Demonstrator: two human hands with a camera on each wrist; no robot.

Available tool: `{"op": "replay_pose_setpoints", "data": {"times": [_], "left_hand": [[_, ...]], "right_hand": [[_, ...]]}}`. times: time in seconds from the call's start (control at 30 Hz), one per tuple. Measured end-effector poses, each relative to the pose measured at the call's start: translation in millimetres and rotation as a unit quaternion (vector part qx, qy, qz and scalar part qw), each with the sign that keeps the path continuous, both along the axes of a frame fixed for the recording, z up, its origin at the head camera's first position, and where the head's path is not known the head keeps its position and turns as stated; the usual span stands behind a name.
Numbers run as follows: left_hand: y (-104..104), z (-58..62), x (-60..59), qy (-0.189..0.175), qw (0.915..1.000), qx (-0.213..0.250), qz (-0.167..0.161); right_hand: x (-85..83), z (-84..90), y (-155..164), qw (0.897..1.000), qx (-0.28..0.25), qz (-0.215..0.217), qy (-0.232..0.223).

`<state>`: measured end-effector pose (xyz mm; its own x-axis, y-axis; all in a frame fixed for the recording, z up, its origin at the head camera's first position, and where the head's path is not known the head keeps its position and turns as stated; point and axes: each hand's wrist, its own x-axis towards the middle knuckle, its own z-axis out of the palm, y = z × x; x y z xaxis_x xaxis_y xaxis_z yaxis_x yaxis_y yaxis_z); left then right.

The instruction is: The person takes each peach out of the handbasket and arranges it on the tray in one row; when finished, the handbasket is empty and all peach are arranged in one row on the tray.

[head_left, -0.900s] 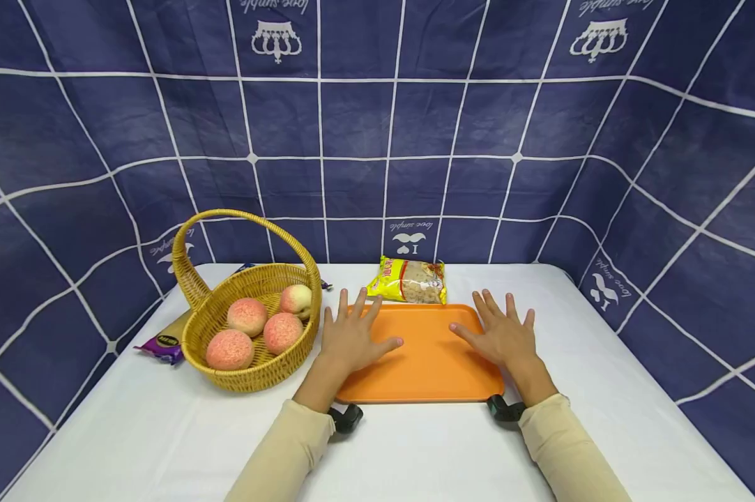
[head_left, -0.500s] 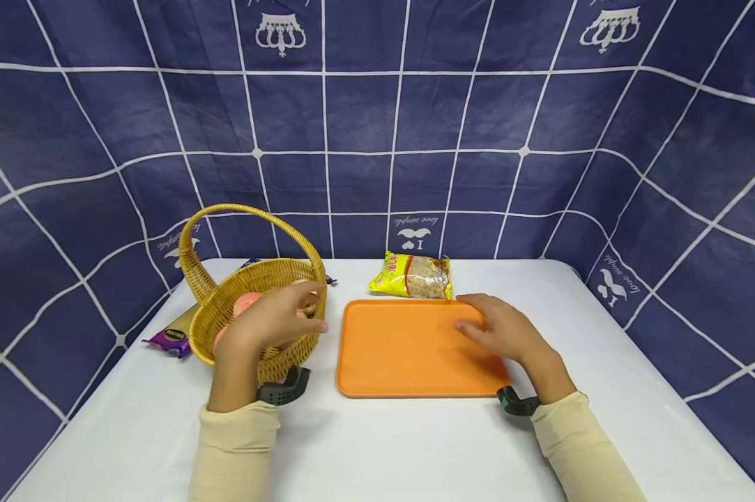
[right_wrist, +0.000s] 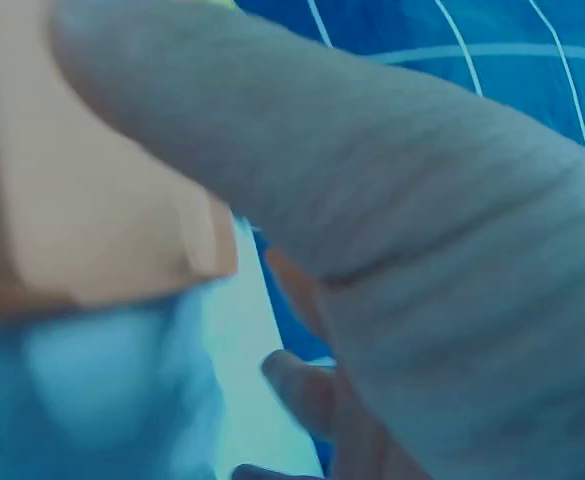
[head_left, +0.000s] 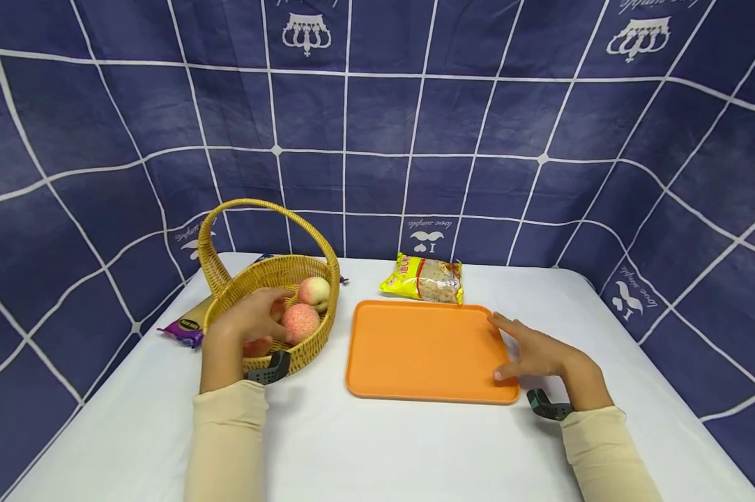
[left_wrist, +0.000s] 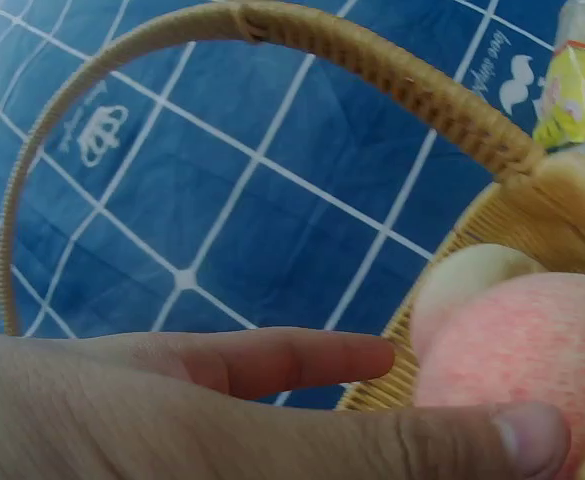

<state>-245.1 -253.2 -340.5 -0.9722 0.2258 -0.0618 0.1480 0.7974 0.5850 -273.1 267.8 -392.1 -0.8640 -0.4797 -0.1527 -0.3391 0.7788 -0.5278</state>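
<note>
My left hand (head_left: 248,317) reaches over the near left part of the yellow wicker basket (head_left: 314,348), over the peaches inside. Its index finger extends nearly straight, and the thumb overlaps a pink peach (left_wrist: 532,340) in the left wrist view. Another pink peach (head_left: 300,324) shows to the right of the hand, with a paler peach (head_left: 314,291) behind it; others are partly covered by the hand. My right hand (head_left: 540,352) is at the right edge of the orange tray (head_left: 430,352), fingers loosely spread and thumb over the rim. In the right wrist view the thumb hides much of the scene.
A yellow and clear snack bag (head_left: 424,279) lies just behind the tray. Left of the basket, partly behind it, is a purple and gold packet (head_left: 185,328). The basket's tall handle (head_left: 270,203) arches above it. Blue checked cloth (head_left: 452,111) backs the white table (head_left: 352,453).
My left hand has moved left from over the tray to the basket and down among the peaches. My right hand has drawn back rightward to the tray's right edge. The head view has shifted slightly.
</note>
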Motion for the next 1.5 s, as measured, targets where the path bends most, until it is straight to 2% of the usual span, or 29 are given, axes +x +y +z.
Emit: {"op": "replay_pose_setpoints", "data": {"times": [0.17, 0.23, 0.4, 0.57, 0.73, 0.97, 1.2, 1.37, 1.5], "left_hand": [[3, -9.5, -7.3, -0.005, 0.9996, -0.022, -0.015], [4, -12.5, -9.7, -0.010, 0.9993, -0.035, -0.006], [4, -16.8, -14.3, -0.023, 0.9986, -0.044, 0.016], [2, -18.8, -15.5, -0.013, 0.9984, -0.053, 0.016], [-1, -14.5, -14.2, 0.005, 0.9990, -0.040, 0.019], [-3, -0.7, -2.9, 0.057, 0.9983, 0.012, -0.001], [2, 25.5, 14.8, 0.091, 0.9952, 0.034, -0.015], [18, 46.8, 27.2, 0.118, 0.9912, 0.033, -0.050], [41, 58.3, 36.9, 0.126, 0.9857, 0.044, -0.103]], "right_hand": [[5.4, -3.6, 16, 0.997, 0.018, -0.022, -0.076], [6.0, -4.8, 20, 0.996, 0.021, -0.018, -0.088], [2.8, -6.3, 26, 0.996, 0.005, 0.002, -0.094], [1.6, -10.6, 31, 0.994, 0.002, 0.003, -0.109], [1.9, -14.2, 35, 0.994, -0.004, 0.005, -0.113], [0.3, -14.9, 35, 0.993, 0.000, 0.006, -0.115], [-0.1, -15.6, 35, 0.993, 0.003, 0.005, -0.115], [-0.5, -16.3, 35, 0.993, 0.004, 0.002, -0.117], [-0.9, -16.8, 35, 0.993, 0.008, 0.000, -0.116]]}}
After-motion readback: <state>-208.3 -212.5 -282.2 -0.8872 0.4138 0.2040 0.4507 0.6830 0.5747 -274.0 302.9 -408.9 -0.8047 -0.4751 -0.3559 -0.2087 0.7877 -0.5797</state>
